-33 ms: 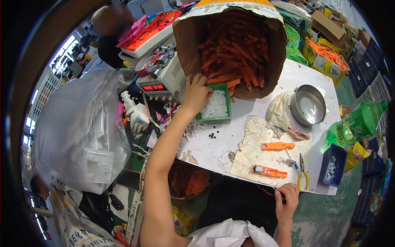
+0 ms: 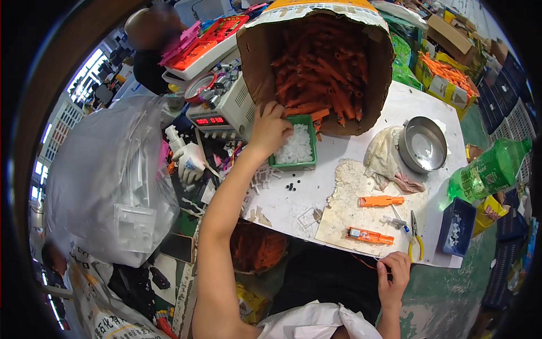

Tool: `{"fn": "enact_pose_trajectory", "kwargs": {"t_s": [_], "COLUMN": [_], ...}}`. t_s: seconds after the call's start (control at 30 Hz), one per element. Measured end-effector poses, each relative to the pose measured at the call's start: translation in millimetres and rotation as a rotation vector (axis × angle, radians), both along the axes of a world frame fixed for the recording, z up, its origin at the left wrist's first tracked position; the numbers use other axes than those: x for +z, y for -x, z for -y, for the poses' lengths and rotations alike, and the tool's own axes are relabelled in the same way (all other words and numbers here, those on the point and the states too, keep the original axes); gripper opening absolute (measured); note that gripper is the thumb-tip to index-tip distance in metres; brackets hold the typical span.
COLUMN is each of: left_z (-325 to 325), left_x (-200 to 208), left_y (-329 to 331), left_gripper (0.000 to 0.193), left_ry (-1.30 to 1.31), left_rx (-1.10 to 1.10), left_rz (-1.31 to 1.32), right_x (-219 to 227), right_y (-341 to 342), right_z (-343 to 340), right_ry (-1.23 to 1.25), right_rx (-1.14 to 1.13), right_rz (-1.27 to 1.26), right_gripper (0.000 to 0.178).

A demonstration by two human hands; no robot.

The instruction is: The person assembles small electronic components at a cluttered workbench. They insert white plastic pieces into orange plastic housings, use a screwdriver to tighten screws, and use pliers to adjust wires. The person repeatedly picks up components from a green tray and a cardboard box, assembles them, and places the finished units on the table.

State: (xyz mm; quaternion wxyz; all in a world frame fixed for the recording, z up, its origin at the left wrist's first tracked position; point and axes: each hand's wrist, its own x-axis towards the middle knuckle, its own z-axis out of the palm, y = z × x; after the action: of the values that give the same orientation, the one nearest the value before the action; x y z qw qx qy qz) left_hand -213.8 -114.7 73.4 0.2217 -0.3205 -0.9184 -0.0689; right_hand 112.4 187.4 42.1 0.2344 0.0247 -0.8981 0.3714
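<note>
My left hand [image 2: 270, 131] reaches to the left rim of a green tray [image 2: 292, 166] filled with small white plastic pieces [image 2: 297, 146]. Its fingers are curled together, and what they pinch is hidden. At the table's front edge my right hand [image 2: 394, 277] is closed, with a thin orange wire [image 2: 363, 260] running into its fingers. Beyond it, on a stained board [image 2: 339, 217], lie an orange plastic shell [image 2: 381, 201] and another orange shell with parts fitted inside [image 2: 370, 235]. Yellow-handled pliers [image 2: 416, 240] and a small clear-and-blue tool [image 2: 398, 222] lie beside them.
A large carton [image 2: 257, 68] of orange shells opens toward me behind the tray. Rightward are a metal bowl [image 2: 422, 146] on a rag [image 2: 384, 152], a green bottle [image 2: 488, 169] and a blue bin [image 2: 458, 226]. A power supply [image 2: 226, 110] and a big plastic bag [image 2: 107, 175] stand left.
</note>
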Motion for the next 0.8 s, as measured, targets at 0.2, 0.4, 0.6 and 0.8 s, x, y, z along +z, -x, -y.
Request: {"fn": "enact_pose_trajectory", "kwargs": {"t_s": [0.2,0.4,0.6,0.8], "left_z": [0,-4,6,-6], "left_x": [17,8,21,15], "left_y": [-11,-10,-14,-18], "left_gripper": [0.021,0.033,0.042,0.037], "left_ry": [-0.026,0.121,0.118,0.127], "left_rx": [-0.020,-0.034,-0.007,-0.118], "left_rz": [0.033,-0.003,0.007,0.055], "right_x": [-4,1,-4,-1], "right_y": [-2,5,7,14], "right_z": [-1,7,4,10], "right_ry": [0.012,-0.014,-0.032,-0.033], "right_rx": [-0.034,0.008,-0.023,0.019], "right_rz": [0.034,0.029,0.031,0.027], "right_gripper": [0.009,0.009,0.010,0.011]}}
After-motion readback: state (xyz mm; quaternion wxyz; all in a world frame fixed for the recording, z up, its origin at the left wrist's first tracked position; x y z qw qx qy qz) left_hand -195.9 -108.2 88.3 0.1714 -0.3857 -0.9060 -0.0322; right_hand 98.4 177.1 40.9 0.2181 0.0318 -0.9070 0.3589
